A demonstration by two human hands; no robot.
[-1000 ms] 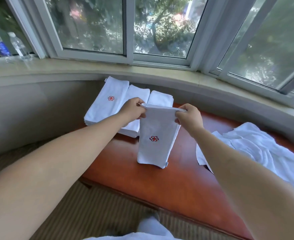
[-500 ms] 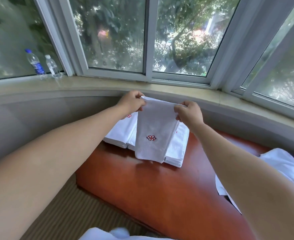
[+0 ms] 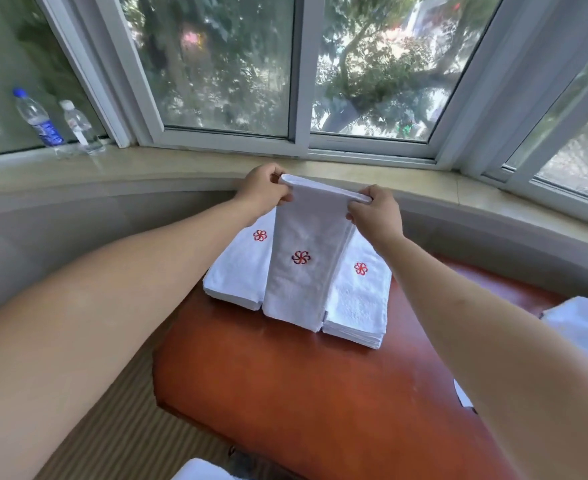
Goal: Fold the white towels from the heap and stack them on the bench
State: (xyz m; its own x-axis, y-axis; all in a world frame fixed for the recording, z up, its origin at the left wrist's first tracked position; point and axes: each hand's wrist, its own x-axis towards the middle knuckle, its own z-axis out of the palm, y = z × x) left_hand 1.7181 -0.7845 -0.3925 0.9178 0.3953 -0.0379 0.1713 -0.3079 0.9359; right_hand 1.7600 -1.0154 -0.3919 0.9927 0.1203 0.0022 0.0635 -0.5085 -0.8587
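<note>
The reddish-brown bench (image 3: 320, 393) is spread across the lower middle of the view, and its far end, below the window sill (image 3: 147, 168), is taken up by two stacks of folded towels: a left stack (image 3: 240, 271) and a right stack (image 3: 361, 299), set side by side, apparently so that the piles stay low and square. The unfolded heap (image 3: 583, 323) is seen only as a white edge at the right border, well apart from the stacks. A folded towel (image 3: 303, 271), its red emblem facing the camera, is held hanging in front of the gap between the two stacks, its lower end level with their near edges; whether it touches them cannot be told. Its top fold is pinched at one corner by the left hand (image 3: 263, 188) and at the other by the right hand (image 3: 372, 211), fingers curled over the hem, probably so that the layers are kept aligned while it is lowered. Compared with a second ago, the towel is carried farther along the bench and is now held over the stacks rather than over bare wood. Two water bottles (image 3: 60, 123) are stood on the sill at the left.
</note>
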